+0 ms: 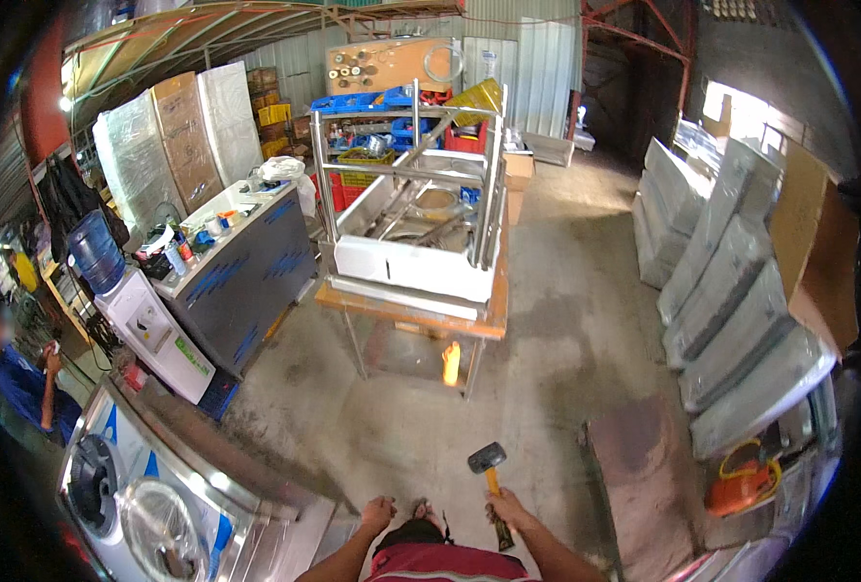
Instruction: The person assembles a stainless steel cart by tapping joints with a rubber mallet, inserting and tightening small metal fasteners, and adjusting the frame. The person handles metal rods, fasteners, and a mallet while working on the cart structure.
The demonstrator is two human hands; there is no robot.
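Your right grip (510, 511) is clamped partway along the handle of the mallet (487, 458), its dark head raised just ahead of that grip, probably for easy control. To its left, your left grip (379, 511) is curled closed, nothing visible in it. Ahead, well apart from both, the tabletop (495, 327) bears a white-panelled metal frame (421, 271), legs upward, likely upturned to expose its underside.

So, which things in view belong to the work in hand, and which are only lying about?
Work in hand:
mallet, held in the right hand
perhaps the white-sided frame on the table

Apparently just lying about:
water dispenser
wrapped slabs
cardboard
blue bins
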